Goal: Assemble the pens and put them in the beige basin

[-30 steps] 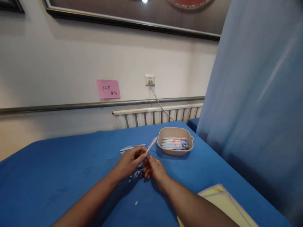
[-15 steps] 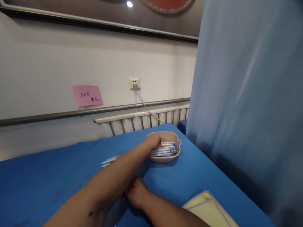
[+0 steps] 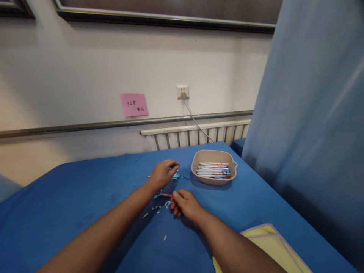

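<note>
My right hand (image 3: 186, 204) is closed on a pen (image 3: 165, 195) with a brownish-orange barrel and a teal end, held just above the blue cover (image 3: 57, 212). My left hand (image 3: 164, 173) hovers beyond it, palm down, fingers bent and thumb apart, with nothing visible between them. Beneath its fingertips lie loose pens (image 3: 176, 176), partly hidden by the hand. Small white pieces (image 3: 167, 204) are scattered on the cover beside my right hand. A beige basket (image 3: 208, 181) stands to the right of my left hand, with several slim patterned pens (image 3: 214, 171) lying in it.
At the lower right a folded yellow cloth (image 3: 264, 239) lies partly under my right forearm. A blue curtain (image 3: 307, 125) hangs along the right. Behind the bed are a white radiator (image 3: 196, 129), a plugged-in cable (image 3: 196, 123) and a pink note (image 3: 134, 105) on the wall.
My left hand has left the basket and moved back over the loose pens. My right hand, earlier under the left forearm, now shows a pen in its fingers. The view has turned left.
</note>
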A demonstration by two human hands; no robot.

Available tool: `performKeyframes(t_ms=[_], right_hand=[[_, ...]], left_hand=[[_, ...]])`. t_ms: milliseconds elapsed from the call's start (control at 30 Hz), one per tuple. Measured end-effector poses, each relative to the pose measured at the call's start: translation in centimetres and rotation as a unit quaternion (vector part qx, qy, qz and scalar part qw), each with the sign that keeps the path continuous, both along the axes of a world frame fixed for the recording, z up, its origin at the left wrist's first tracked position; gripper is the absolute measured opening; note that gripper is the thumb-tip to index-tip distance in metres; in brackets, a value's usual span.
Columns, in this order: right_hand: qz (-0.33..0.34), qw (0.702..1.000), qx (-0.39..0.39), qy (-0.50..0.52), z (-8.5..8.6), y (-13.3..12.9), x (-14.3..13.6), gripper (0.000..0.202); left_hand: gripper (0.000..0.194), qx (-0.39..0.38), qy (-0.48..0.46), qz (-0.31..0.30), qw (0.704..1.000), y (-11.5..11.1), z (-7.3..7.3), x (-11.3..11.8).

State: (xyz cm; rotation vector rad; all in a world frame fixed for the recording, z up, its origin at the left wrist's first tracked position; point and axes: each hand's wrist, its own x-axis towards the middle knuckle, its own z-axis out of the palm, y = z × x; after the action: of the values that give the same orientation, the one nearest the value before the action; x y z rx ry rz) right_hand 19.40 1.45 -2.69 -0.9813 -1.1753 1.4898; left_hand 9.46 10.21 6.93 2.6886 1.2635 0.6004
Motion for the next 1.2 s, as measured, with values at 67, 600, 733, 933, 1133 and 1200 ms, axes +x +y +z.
performKeyframes(t_ms=[67, 600, 733, 933, 1133, 1200], right_hand=[[-0.006, 1.000, -0.009, 0.007, 0.0, -0.1, 0.0, 0.054], [-0.130, 0.990, 0.034, -0.051, -1.3, -0.4, 0.8, 0.044], [-0.166, 0.978, 0.075, -0.106, -2.3, 0.2, 0.3, 0.033], [-0.271, 0.927, 0.127, -0.227, -2.9, 1.1, 0.8, 0.021], [-0.202, 0.883, 0.181, -0.383, -2.5, 0.4, 1.2, 0.022], [-0.168, 0.882, 0.188, -0.399, -2.3, -0.1, 0.9, 0.022]], left_hand=[[0.034, -0.032, -0.048, 0.070, 0.996, -2.0, -1.8, -5.6], [0.023, -0.057, -0.084, 0.031, 0.994, -6.9, -7.3, -12.1], [0.027, -0.039, -0.068, 0.019, 0.997, -6.3, -8.1, -11.9], [0.031, -0.030, -0.041, 0.002, 0.999, -6.0, -8.3, -11.9], [0.026, -0.047, -0.070, 0.004, 0.996, -6.3, -8.1, -12.0], [0.027, -0.041, -0.089, 0.020, 0.995, -6.0, -8.2, -12.0]])
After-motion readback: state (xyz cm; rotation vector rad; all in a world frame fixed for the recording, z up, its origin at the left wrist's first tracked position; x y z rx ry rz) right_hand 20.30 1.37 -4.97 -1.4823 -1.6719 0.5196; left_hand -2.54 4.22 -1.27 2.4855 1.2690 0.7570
